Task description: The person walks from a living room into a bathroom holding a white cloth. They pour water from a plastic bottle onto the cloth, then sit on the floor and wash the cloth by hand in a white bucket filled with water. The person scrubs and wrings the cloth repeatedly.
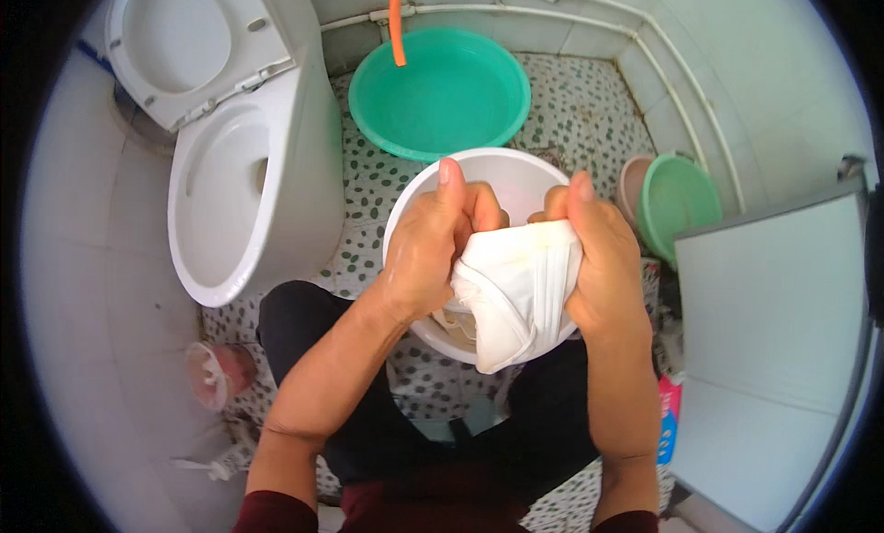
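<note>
Both hands grip a wet-looking white cloth garment (521, 277) with stitched seams and a pale yellowish mark near its upper edge. My left hand (431, 246) holds its left side, and my right hand (604, 256) holds its right side, both thumbs pointing up. The cloth is stretched between them and hangs towards me. Beneath the hands stands a white plastic basin (400, 215) on the floor between my knees. Some pale cloth (456, 322) shows in the basin's near part; the hands and garment hide most of its inside.
Beyond the basin sits a large green tub (442, 98) under an orange hose (396, 28). An open toilet (228, 194) stands at left, near a small pink bin (217, 374). To the right are a light green basin (680, 205) and a white door panel (766, 346). White pipes (552, 13) run along the wall.
</note>
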Motion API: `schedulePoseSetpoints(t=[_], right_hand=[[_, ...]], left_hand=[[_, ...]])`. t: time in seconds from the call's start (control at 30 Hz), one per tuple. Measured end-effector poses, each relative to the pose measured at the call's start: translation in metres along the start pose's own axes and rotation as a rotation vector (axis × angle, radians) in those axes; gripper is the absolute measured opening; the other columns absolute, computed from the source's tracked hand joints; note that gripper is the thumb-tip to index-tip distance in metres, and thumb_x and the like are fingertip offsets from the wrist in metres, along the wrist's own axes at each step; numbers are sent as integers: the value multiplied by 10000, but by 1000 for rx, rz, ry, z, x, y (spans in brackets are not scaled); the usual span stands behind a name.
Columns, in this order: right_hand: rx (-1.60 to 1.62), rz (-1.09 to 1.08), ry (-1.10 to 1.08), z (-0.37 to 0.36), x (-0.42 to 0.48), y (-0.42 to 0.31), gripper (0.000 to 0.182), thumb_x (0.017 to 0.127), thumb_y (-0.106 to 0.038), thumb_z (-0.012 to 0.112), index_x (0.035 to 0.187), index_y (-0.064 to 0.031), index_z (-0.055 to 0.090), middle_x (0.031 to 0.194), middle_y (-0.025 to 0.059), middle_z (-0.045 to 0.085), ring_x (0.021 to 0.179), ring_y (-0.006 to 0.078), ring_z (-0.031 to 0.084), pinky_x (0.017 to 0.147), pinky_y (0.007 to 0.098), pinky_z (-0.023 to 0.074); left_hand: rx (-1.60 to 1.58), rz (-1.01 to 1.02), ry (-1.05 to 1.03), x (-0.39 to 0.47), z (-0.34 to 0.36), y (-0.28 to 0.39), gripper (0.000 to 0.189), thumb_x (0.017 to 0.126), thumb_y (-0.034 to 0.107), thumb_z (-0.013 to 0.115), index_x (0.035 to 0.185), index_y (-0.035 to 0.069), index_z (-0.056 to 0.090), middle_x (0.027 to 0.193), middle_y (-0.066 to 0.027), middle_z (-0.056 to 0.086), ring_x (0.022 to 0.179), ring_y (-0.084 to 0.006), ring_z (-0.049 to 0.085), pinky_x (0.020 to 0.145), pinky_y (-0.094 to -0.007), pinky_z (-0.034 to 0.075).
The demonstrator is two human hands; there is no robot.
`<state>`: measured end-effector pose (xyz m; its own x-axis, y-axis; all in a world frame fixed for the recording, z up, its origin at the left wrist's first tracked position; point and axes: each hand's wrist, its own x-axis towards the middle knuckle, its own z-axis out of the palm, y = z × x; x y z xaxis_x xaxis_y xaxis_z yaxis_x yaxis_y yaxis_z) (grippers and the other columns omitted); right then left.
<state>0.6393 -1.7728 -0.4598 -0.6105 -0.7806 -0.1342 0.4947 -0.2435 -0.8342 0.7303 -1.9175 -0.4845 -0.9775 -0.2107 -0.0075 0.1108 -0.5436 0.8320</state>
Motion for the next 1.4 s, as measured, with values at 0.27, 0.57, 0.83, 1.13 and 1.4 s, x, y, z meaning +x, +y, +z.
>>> schedulePoseSetpoints(t=[0.27, 0.57, 0.83, 1.13, 1.4], right_hand=[[74, -45, -126, 36, 0, -11, 535, 1017, -513, 429, 718, -79, 521, 680, 39, 573, 610, 94, 508, 557, 242, 410], [-913, -474, 339, 33, 16, 18, 457, 966, -332, 622, 624, -81, 453, 578, 9, 506, 516, 124, 495, 479, 285, 373], [-1393, -919, 305, 20, 25, 56, 351, 911, -154, 661, 632, -48, 475, 533, 143, 485, 430, 290, 476, 413, 386, 364], [-1456, -881, 378, 17, 40, 42, 352, 900, -108, 657, 606, -68, 466, 517, 131, 462, 423, 303, 468, 421, 403, 362], [-1512, -755, 403, 10, 46, 52, 348, 893, -142, 651, 612, -57, 464, 527, 141, 482, 430, 314, 496, 418, 402, 378]], left_hand=[[-582, 21, -322, 2, -11, 20, 523, 1041, 523, 312, 844, 78, 502, 667, 4, 483, 586, -88, 441, 529, -236, 392], [296, 63, 302, 5, -8, -19, 586, 1011, 480, 496, 609, 59, 565, 630, 44, 515, 587, -37, 398, 520, -251, 357], [103, 68, 495, 0, 10, -45, 531, 1014, 473, 493, 639, 97, 506, 618, 51, 446, 578, -49, 376, 503, -259, 320], [97, -120, 580, 4, 24, -38, 507, 1013, 439, 504, 654, 81, 524, 626, 33, 464, 585, -63, 394, 518, -263, 337], [95, -179, 570, 7, 5, -48, 473, 1015, 446, 483, 795, 45, 605, 754, 0, 555, 729, -115, 492, 675, -322, 427]])
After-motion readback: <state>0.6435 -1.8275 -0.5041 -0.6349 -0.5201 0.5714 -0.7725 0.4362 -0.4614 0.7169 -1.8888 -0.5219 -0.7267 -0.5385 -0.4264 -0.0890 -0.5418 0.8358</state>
